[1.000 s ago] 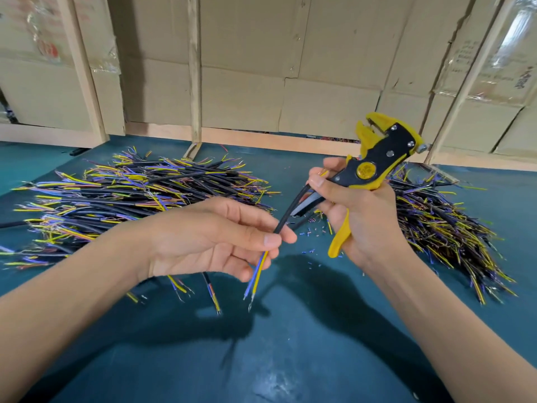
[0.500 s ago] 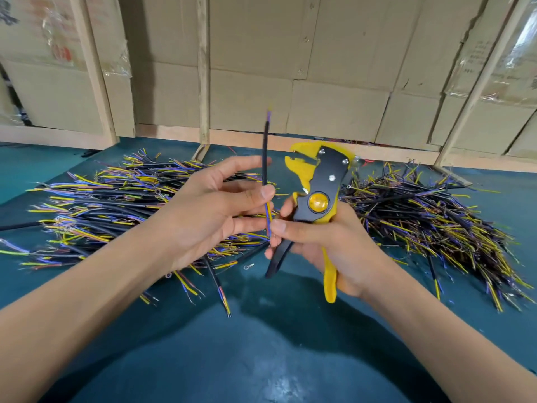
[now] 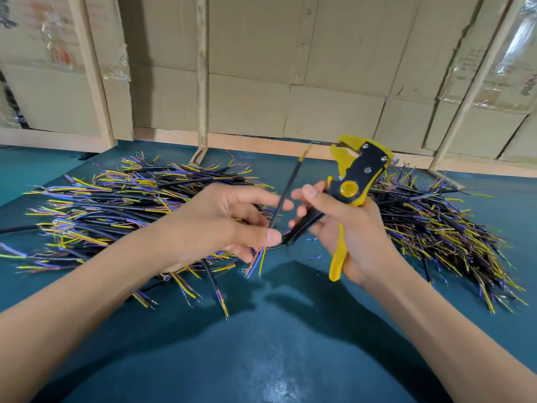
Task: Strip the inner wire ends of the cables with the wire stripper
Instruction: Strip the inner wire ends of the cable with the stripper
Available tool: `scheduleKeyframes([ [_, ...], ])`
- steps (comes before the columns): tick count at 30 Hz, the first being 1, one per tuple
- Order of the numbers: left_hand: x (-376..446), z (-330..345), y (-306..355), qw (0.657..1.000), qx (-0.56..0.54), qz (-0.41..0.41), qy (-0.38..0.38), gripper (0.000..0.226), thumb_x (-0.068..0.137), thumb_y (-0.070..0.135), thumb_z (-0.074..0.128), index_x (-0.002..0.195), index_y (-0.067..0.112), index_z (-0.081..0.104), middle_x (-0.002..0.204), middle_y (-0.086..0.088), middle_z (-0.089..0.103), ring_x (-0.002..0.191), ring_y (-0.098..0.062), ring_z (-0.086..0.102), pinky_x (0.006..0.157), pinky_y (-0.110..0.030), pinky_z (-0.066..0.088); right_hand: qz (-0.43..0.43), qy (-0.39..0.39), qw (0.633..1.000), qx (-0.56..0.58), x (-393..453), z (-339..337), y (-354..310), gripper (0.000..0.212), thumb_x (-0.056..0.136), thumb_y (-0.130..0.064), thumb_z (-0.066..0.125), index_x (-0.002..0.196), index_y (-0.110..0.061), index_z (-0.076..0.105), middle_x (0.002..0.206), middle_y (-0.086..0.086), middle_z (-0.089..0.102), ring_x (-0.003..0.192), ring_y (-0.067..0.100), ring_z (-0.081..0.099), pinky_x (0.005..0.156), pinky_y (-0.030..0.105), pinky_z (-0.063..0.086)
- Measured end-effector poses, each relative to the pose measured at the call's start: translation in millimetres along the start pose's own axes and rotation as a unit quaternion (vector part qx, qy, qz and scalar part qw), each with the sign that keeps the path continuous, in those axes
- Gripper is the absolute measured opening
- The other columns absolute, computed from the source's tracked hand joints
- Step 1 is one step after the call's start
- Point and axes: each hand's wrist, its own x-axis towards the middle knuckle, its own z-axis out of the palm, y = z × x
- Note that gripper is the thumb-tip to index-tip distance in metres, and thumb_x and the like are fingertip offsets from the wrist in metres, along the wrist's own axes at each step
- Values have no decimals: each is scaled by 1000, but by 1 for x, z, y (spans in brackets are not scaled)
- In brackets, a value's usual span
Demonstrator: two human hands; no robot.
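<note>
teal desk (image 3: 276,359), with one cable pile (image 3: 125,207) at 9 o'clock and another cable pile (image 3: 436,228) at 3 o'clock. wire stripper (image 3: 353,181) is gripped by the right hand (image 3: 345,228), fingers curled round its handles. a black cable (image 3: 283,199), tilted toward 1 o'clock, is pinched by the left hand (image 3: 220,222) at centre, coloured inner wires (image 3: 258,258) hanging below.

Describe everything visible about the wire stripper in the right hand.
The wire stripper is a plier-type tool with a yellow body, a black plate with silver rivets and a round yellow pivot disc. It looks plastic over metal. The right hand grips its two handles, one yellow, one black, holding it above the teal table with its head pointing up and away. Its yellow head holds no wire. The black cable in the left hand stands just left of it.
</note>
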Motion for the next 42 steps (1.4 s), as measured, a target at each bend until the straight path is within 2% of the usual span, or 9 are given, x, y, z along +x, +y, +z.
scheduleKeyframes([
  [4, 0, 9, -3, 996, 74, 0, -47, 37, 79, 10, 81, 113, 25, 75, 67, -1, 65, 54, -14, 58, 59, -25, 53, -41, -12, 999, 12, 2, -5, -10, 20, 75, 9, 75, 81, -8, 65, 77, 9, 63, 76, 28, 66, 69, 38, 57],
  [8, 0, 15, -1, 992, 111, 62, 3, 24, 83, 38, 70, 96, 20, 77, 72, -4, 69, 63, -10, 63, 61, -29, 56, -47, -36, 998, -11, -2, -4, -12, 25, 72, 5, 75, 92, -3, 62, 75, 9, 66, 82, 29, 70, 69, 38, 58],
  [14, 1, 15, 0, 991, 23, 104, 85, 12, 83, 19, 72, 85, 7, 73, 67, -7, 68, 53, -21, 64, 54, -30, 57, -50, -29, 998, -2, -6, 7, -4, 32, 78, -1, 72, 108, 6, 64, 81, 18, 65, 82, 35, 64, 72, 44, 58],
  [20, -2, 17, 6, 995, 11, 95, 34, 11, 82, 15, 79, 77, 9, 72, 66, -7, 62, 57, -19, 61, 61, -35, 59, -26, -55, 998, -14, -7, 6, -10, 12, 87, -1, 69, 98, 0, 70, 76, 14, 60, 67, 27, 59, 66, 39, 55],
  [25, -2, 23, 7, 998, -17, 64, 3, 14, 79, 14, 63, 66, 12, 68, 66, -12, 62, 60, -20, 62, 62, -36, 57, -72, -35, 994, -68, -10, 11, -7, 5, 84, -4, 69, 89, -5, 68, 70, 12, 61, 65, 30, 59, 66, 41, 51],
  [27, -2, 27, 5, 997, -52, 53, 0, 20, 81, 14, 62, 62, 19, 66, 70, -14, 64, 63, -26, 66, 63, -40, 59, -111, -19, 984, -141, -11, 11, -8, 3, 84, -8, 72, 84, -10, 70, 69, 9, 65, 67, 29, 62, 70, 43, 52],
  [32, 0, 39, -5, 992, -87, 66, 63, 20, 86, 23, 67, 78, 6, 60, 64, -10, 56, 50, -23, 57, 47, -35, 53, -184, 52, 941, -279, -13, 12, -6, 17, 88, -1, 76, 79, -15, 74, 73, -8, 72, 71, 6, 66, 72, 17, 51],
  [38, 2, 54, -6, 969, -199, 17, 147, 26, 84, 21, 69, 74, 1, 57, 64, -13, 46, 36, -16, 31, 36, -15, 29, -230, 141, 897, -351, -16, 13, 8, 14, 86, -28, 73, 80, -16, 72, 71, -3, 72, 65, 16, 65, 66, 25, 53],
  [42, 1, 55, 0, 949, -274, 8, 155, 34, 92, 14, 62, 58, 15, 58, 61, -9, 40, 33, -9, 23, 35, -10, 24, -300, 98, 839, -444, -16, 5, 13, 12, 86, -27, 72, 84, -17, 68, 73, -4, 64, 60, 14, 56, 57, 22, 46],
])
